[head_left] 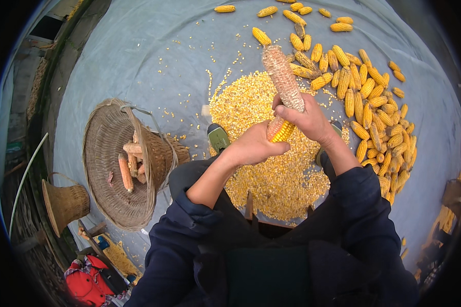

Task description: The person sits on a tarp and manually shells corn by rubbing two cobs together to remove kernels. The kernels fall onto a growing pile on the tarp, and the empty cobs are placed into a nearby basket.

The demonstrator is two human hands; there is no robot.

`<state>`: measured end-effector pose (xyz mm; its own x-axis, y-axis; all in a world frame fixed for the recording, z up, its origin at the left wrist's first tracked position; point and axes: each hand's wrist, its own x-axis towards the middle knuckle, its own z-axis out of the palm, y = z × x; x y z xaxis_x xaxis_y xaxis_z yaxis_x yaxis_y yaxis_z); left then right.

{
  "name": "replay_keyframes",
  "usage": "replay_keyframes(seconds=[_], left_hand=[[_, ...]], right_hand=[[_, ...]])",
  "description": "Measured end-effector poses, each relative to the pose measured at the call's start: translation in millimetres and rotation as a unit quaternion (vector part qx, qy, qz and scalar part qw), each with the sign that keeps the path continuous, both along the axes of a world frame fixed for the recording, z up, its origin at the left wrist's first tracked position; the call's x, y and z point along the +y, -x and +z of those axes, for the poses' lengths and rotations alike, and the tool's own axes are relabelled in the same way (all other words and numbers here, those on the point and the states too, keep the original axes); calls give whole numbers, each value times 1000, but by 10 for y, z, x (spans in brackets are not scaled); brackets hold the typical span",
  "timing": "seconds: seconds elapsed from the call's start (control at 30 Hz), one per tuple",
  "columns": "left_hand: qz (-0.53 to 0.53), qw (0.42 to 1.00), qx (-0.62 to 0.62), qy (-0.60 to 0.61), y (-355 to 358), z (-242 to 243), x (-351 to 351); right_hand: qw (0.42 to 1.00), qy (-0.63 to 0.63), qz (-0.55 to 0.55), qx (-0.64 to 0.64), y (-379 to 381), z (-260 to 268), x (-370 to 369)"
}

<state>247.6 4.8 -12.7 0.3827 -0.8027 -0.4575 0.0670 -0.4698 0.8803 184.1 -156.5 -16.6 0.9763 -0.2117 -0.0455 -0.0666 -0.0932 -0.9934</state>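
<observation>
My left hand (257, 144) is closed around the lower end of a partly shelled corn cob (282, 130), whose yellow kernels show on its right side. Above it, my right hand (303, 115) grips a bare, pinkish corncob (282, 76) by its lower end. The bare cob slants up and to the left, its lower end close to the partly shelled one; whether they touch is hard to tell. Beneath both hands spreads a heap of loose yellow kernels (242, 96) on a grey-blue sheet (138, 61).
A wicker basket (111, 207) lies tipped at the left, with several bare cobs (125, 172) inside. Unshelled ears of corn (376, 119) are piled at the right. A smaller wicker basket (67, 203) and a person in red (86, 278) are at the lower left. My shoes (218, 138) flank the kernels.
</observation>
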Motion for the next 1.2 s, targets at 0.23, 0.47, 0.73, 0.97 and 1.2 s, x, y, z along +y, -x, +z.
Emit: replay_keyframes(seconds=[0.23, 0.47, 0.73, 0.97, 1.2], left_hand=[[-36, 915, -363, -170, 376, -175, -204], [78, 978, -193, -17, 6, -158, -85], [9, 984, -162, -77, 164, -103, -87], [39, 934, -315, -167, 197, -6, -279], [32, 979, -184, -81, 28, 29, -61]], right_hand=[[962, -53, -232, 133, -249, -207, 210], [927, -369, -68, -8, -209, -7, -91], [993, 38, -114, -18, -90, -131, 237], [933, -302, -191, 33, -320, -302, 112], [935, -353, -42, 5, -133, -124, -67]])
